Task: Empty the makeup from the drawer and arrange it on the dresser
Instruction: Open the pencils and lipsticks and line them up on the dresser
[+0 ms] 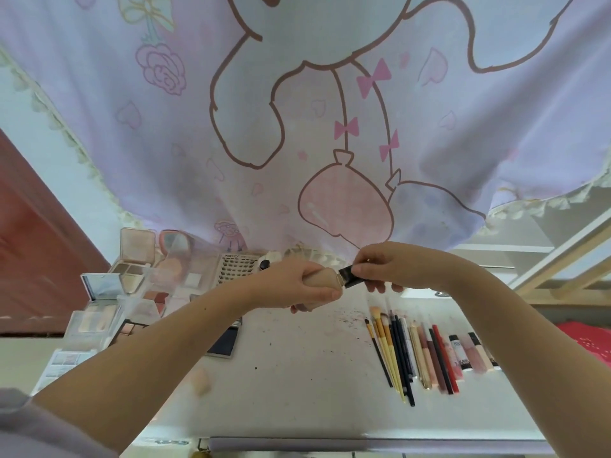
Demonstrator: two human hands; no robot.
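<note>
My left hand [297, 285] grips a beige foundation bottle [322, 280] above the white dresser top [297, 358]. My right hand [390, 264] pinches the bottle's black cap [350, 276] at its right end. Both hands hover over the back middle of the dresser. A row of brushes and pencils [396, 352] lies on the right, with lip glosses [469, 352] beside them. Open palettes and compacts [132, 292] are grouped at the left. A lash box [236, 267] stands behind my left hand. The drawer front edge [363, 446] shows at the bottom.
A pale curtain with a cartoon print [314, 127] hangs over the back of the dresser. A beige sponge [201, 381] lies near my left forearm. Dark specks dot the dresser middle. A wooden frame [562, 269] stands at the right, a red door [33, 242] at the left.
</note>
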